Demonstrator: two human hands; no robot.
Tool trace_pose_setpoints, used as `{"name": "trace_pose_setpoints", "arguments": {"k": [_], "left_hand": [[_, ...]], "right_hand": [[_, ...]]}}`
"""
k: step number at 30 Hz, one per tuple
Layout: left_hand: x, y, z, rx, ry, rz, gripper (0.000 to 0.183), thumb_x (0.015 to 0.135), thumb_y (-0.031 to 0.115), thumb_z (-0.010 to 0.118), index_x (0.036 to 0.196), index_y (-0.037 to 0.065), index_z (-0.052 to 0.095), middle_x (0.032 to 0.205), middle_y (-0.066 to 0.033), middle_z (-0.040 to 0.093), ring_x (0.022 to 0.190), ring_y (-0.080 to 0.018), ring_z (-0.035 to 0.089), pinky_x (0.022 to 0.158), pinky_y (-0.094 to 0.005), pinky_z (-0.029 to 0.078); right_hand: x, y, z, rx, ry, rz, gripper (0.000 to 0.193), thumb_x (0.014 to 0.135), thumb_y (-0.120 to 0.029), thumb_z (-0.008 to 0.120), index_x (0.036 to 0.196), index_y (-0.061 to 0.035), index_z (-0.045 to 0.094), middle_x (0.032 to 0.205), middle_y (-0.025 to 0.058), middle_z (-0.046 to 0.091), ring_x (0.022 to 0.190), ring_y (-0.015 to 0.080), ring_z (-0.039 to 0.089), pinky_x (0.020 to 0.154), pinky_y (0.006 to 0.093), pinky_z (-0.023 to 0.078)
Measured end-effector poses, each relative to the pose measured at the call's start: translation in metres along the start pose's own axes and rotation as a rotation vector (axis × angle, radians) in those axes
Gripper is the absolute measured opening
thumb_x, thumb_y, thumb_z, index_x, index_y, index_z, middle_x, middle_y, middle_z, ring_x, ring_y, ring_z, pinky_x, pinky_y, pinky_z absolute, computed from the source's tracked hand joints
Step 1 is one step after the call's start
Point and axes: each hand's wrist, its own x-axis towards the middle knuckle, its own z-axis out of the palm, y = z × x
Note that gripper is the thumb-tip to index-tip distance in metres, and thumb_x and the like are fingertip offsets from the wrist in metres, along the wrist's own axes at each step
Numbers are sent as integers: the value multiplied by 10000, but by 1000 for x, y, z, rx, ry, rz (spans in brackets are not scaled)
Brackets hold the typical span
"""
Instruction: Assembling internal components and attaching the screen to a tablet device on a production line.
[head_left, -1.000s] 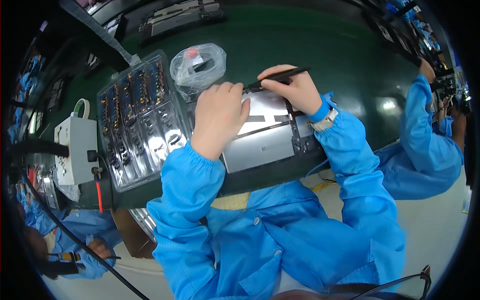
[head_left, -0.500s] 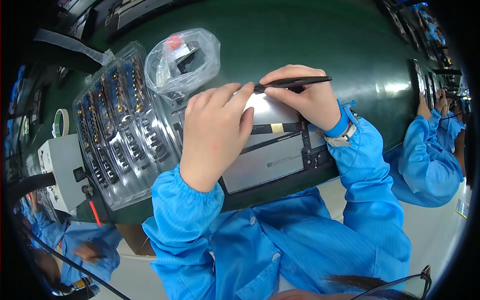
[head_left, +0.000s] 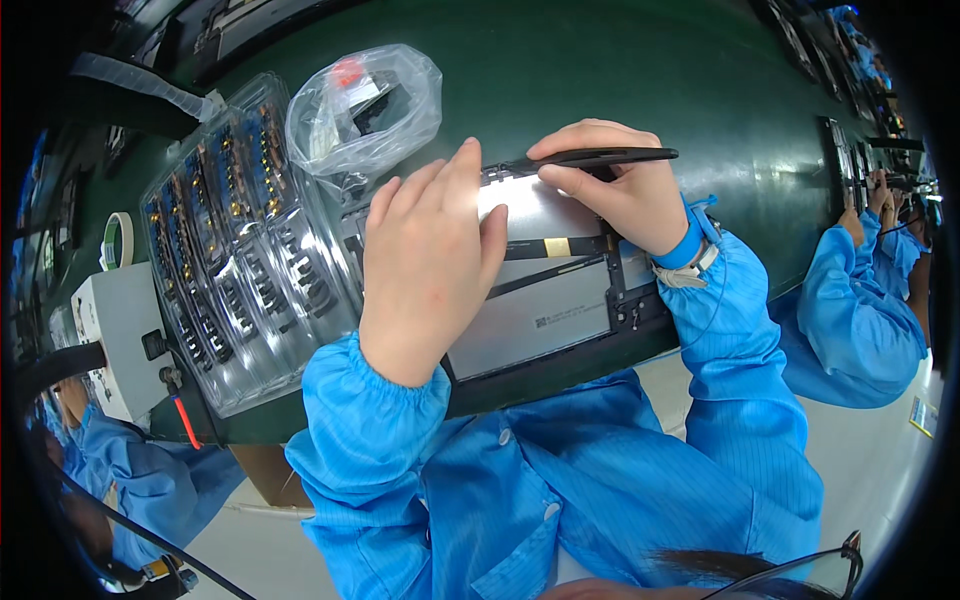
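Note:
An opened tablet (head_left: 540, 322) lies on the bench before me, with silver battery plates, black flat cables and a yellow patch (head_left: 557, 247) showing. My left hand (head_left: 425, 255) rests over its left part, palm down, the fingers stretched out and thumb apart, holding nothing. Pinched between thumb and fingers of my right hand (head_left: 630, 190) is a slim black tool that looks like tweezers (head_left: 625, 156). Its tip points left at the tablet's far edge; the contact there is too small to make out. A blue wrist strap (head_left: 690, 232) circles my right wrist.
Left of the tablet stands a clear plastic tray (head_left: 240, 250) of small circuit boards and black parts. A clear bag-lined container (head_left: 365, 110) sits behind it. A white box (head_left: 115, 340) with cables and a tape roll (head_left: 118, 240) are further left. Co-workers (head_left: 850, 310) sit on both sides.
My left fingers have lifted and straightened away from the tool's tip at the tablet's far edge. My right hand with the black tweezers has shifted slightly right.

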Motion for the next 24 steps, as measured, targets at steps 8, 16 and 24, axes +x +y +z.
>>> {"name": "trace_pose_setpoints", "arguments": {"k": [8, 16, 24], "left_hand": [[-1, -3, 1, 0, 29, 31, 408, 795, 146, 586, 1161, -17, 507, 1050, -129, 600, 1018, -258, 550, 893, -413, 399], [-4, -6, -2, 32, 193, 197, 314, 744, 125, 608, 1041, 31, 568, 1004, -97, 615, 945, -240, 580, 827, -362, 433], [-40, -55, -82, 186, 72, -182, 160, 791, 152, 583, 919, 62, 619, 888, -138, 623, 823, -316, 601, 702, -405, 481]], "right_hand": [[0, 4, 0, 56, 14, 34, 168, 770, -44, 643, 932, -4, 661, 872, 85, 618, 772, 140, 582, 684, 243, 470], [-3, -1, -4, 259, 73, 7, 136, 889, -114, 509, 941, -7, 574, 920, 49, 584, 800, 105, 539, 715, 231, 438], [-89, -35, -56, 326, 148, -152, 95, 825, 10, 456, 797, 5, 546, 839, 101, 520, 694, 116, 470, 609, 223, 372]]}}
